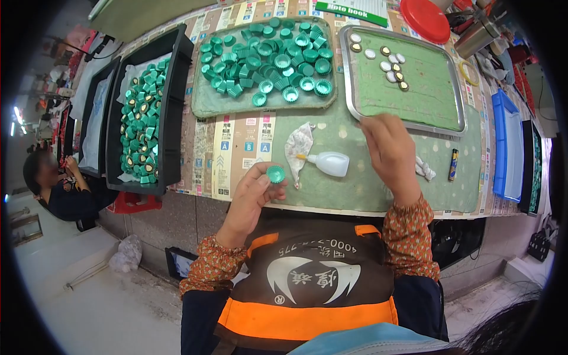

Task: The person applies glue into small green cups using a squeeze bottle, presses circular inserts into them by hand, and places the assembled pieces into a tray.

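My left hand [251,198] pinches a small green fluted cup [276,174], its open side facing up. My right hand [387,155] is over the green mat, by the near left corner of a metal-rimmed tray [353,106]. Its fingers are bent together and pointing down; whatever may be between them is hidden. On the mat between the hands lie a white squeeze bottle [331,164] with a yellow nozzle and a crumpled cloth [299,145]. Several small round discs [391,67], white or dark-rimmed, are in the metal-rimmed tray.
Loose green cups [254,62] fill a second tray [204,106] at the back. A black bin [171,112] at left holds cups with pale centres. A lighter [453,164], a blue crate [507,148], a red lid [425,21] and a notebook [353,12] surround the workspace. Another person [56,183] sits at far left.
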A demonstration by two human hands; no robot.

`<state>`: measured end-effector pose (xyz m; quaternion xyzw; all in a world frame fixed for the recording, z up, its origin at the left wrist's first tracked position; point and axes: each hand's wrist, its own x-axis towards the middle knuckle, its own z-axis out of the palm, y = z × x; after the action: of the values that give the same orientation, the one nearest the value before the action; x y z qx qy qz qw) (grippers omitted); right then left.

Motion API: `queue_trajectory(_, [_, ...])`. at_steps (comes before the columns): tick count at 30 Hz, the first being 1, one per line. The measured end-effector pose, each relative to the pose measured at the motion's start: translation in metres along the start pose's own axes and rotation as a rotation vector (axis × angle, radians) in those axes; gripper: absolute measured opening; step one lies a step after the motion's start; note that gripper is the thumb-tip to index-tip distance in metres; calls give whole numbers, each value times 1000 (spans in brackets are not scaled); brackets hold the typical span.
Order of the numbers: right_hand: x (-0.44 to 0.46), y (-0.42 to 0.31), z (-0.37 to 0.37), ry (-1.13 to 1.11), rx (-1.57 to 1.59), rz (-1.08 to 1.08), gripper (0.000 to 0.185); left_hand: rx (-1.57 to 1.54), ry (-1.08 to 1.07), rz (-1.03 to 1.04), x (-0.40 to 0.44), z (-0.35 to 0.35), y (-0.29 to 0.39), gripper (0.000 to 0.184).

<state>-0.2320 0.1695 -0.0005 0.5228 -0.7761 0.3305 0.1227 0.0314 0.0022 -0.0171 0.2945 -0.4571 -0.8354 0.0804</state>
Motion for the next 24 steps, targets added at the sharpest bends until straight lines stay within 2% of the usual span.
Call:
queue_trajectory(6, [-55, -6, -4, -190, 5, -43, 27, -7, -14, -28, 2, 6, 1, 43])
queue_trajectory(15, [-60, -6, -9, -199, 172, 192, 34, 19, -38, -42, -2, 13, -2, 45])
queue_trajectory(24, [-60, -12, -3, -263, 87, 216, 35, 14, -76, -45, -6, 15, -6, 46])
